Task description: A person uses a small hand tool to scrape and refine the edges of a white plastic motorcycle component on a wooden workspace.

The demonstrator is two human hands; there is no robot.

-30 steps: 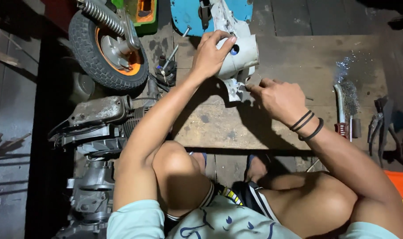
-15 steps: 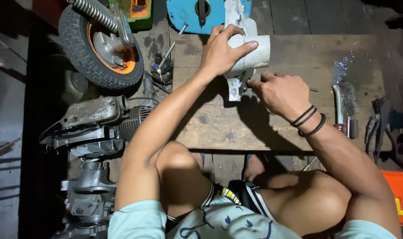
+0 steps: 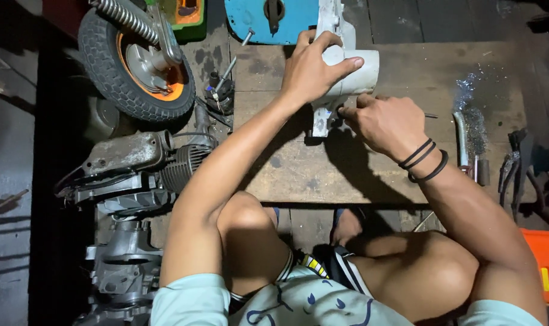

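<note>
Since the earlier frames, left hand (image 3: 310,72) has shifted from the side of the white metal housing (image 3: 347,72) to over its top, fingers now wrapped across the rounded end; the housing sits more upright on the wooden bench (image 3: 407,175) than a second ago. Right hand (image 3: 383,124) has stayed at the lower end of the part.

Left hand: clamped on the housing, thumb side toward the blue panel (image 3: 268,21). Right hand: fingers pinched together at the housing's bottom edge, touching it; cannot tell if there's a small fastener or tool between the fingertips, too dark. Black bands (image 3: 422,162) on the right wrist.

Housing position: far-centre of the bench, just below the blue panel, its lower bracket end resting on the wood.

Around it: small wheel (image 3: 132,57) with orange rim and a coil spring at upper left, off the bench. Engine block (image 3: 135,175) with finned cylinder on the floor at left. Bent metal tube (image 3: 461,136) lies on the bench at right, well apart from the hands, with shiny swarf near it. Orange box (image 3: 546,265) at lower right edge.
</note>
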